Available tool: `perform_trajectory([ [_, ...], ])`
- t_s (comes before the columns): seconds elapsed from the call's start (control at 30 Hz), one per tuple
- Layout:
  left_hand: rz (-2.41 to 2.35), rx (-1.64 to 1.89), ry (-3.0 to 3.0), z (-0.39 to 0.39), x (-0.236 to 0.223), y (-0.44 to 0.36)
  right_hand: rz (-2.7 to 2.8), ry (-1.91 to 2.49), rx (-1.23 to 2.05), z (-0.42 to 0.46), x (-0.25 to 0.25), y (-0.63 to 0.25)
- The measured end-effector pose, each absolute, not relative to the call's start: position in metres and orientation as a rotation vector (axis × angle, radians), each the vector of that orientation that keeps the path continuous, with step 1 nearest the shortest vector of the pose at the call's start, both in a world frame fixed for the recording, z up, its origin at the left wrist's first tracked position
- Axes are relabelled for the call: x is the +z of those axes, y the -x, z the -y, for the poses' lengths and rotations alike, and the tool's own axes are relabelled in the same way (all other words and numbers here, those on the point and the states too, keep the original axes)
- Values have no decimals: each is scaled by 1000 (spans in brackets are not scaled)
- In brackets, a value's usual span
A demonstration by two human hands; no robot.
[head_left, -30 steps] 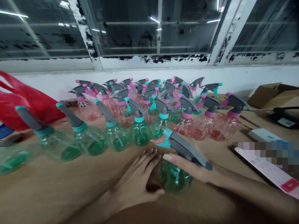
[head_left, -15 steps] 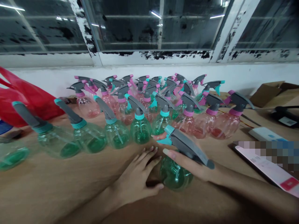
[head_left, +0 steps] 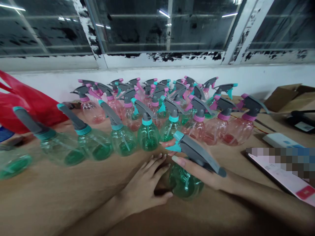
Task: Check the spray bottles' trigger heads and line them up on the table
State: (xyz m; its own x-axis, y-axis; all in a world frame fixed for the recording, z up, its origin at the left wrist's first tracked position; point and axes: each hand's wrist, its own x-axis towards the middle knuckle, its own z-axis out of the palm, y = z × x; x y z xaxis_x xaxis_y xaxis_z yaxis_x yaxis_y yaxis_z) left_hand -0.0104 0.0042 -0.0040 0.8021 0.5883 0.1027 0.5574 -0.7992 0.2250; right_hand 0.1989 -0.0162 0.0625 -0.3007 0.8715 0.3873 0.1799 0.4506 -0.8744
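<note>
A green spray bottle (head_left: 184, 184) with a grey and teal trigger head (head_left: 197, 153) stands on the brown table (head_left: 49, 196) in front of me. My right hand (head_left: 197, 170) is wrapped round its neck under the trigger head. My left hand (head_left: 144, 185) rests against the bottle's left side, fingers stretched forward and thumb at its base.
Several green and pink spray bottles (head_left: 147, 131) stand in rows behind, up to the white wall. A red bag (head_left: 22, 101) lies at the far left. At the right are a cardboard box (head_left: 287, 95), a black device (head_left: 302, 121) and a white and pink card (head_left: 283, 177).
Almost nothing differs; the view has shifted slightly, and both hands stay on the green bottle in the same spot.
</note>
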Motion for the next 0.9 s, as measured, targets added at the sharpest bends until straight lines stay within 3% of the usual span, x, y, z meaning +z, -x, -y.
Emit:
perform_trajectory([
  [0.5, -899, 240, -2783, -4, 1, 8, 1793, 989, 736, 18, 71, -199],
  [0.9, -892, 253, -2766, -4, 0, 8, 1704, 993, 845, 19, 69, -198],
])
